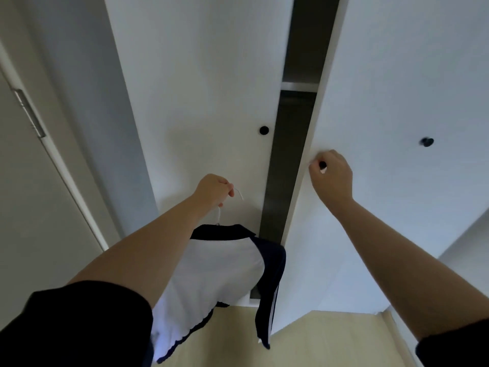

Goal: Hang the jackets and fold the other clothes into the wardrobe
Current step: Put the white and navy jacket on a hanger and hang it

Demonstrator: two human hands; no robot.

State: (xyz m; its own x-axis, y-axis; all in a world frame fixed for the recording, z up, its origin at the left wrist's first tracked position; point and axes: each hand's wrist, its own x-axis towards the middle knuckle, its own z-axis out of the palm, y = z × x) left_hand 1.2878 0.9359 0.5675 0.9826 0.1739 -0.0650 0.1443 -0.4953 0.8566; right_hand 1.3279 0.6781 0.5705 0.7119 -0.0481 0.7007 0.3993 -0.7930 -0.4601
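A white hanger (219, 211) is held by its hook in the left hand (213, 190), whose grip is closed tight round the wire, the hook's tip showing just past the knuckles. From the hanger a jacket (211, 282) is hung: its body is white, its collar and sleeves dark navy, and white stripes are seen down the sleeve that dangles on the right. The jacket is held outside the wardrobe (206, 102), in front of the lower part of the left door and across the foot of the dark gap between the doors; its hem is seen above the pale wooden floor (317, 337). A small black knob (322, 165) near the edge of the right door (397, 88) is pinched in the right hand (332, 174), the grip narrow and closed on it. That door is stood ajar, and through the gap a shelf (299, 86) is seen high up inside the dark interior. Two more black knobs are seen: one (263, 130) on the left door beside the gap, another (426, 141) further right on the white panel. Both forearms are bare, with black sleeves at the bottom corners. At far left a pale door with a metal hinge (29, 112) is seen.
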